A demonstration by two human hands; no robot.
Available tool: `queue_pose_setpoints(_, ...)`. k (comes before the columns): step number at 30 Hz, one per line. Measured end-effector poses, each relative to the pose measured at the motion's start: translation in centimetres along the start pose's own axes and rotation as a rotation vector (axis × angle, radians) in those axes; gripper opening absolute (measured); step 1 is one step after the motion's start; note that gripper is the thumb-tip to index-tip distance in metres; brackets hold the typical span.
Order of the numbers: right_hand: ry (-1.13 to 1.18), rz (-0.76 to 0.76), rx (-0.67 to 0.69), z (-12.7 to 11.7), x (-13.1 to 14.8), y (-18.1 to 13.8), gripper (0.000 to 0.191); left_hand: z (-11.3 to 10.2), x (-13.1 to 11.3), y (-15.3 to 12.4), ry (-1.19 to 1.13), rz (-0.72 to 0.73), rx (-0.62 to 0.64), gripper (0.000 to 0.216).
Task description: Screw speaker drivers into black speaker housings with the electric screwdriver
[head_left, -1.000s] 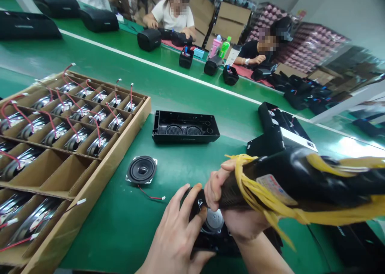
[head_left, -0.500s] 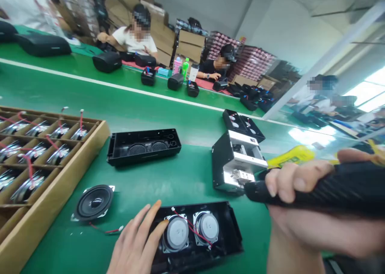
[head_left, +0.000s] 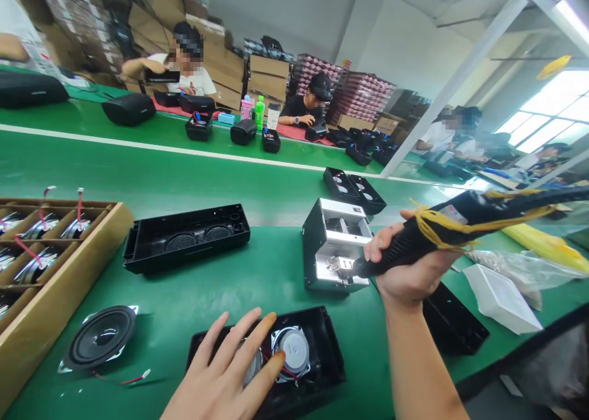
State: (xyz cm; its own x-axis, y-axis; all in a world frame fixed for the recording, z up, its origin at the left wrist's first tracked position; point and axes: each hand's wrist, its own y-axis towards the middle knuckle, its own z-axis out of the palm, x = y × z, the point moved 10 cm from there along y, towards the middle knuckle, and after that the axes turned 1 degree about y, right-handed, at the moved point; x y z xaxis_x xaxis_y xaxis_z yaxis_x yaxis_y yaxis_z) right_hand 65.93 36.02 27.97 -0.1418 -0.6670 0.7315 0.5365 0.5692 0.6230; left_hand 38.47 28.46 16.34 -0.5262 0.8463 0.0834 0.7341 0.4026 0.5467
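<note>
Since half a second ago the right hand (head_left: 407, 266) has swung the screwdriver (head_left: 442, 233) up and left, fingers wrapped around its grip, tip at the metal box (head_left: 338, 245). Left hand (head_left: 225, 374), fingers spread, stays flat on the speaker case (head_left: 317, 352) at the near edge. Green belt (head_left: 276, 180); speaker tray (head_left: 46, 266) left, co-workers seated opposite.
</note>
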Motion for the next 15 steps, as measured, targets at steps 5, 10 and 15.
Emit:
queue_pose_setpoints(5, 0.018, 0.006, 0.004, -0.3, 0.1, -0.4, 0.077, 3.1, -0.1, 0.2, -0.071, -0.053, 0.220, 0.071)
queue_pose_setpoints(10, 0.029, 0.048, 0.058, -0.9, 1.0, -1.0, 0.075, 3.9, 0.1, 0.6, -0.238, -0.067, 0.300, 0.067)
queue_pose_setpoints(15, 0.145, 0.085, 0.100, -2.6, 4.2, -2.7, 0.057, 3.4, 0.3, 0.9, -0.318, -0.149, 0.354, 0.062)
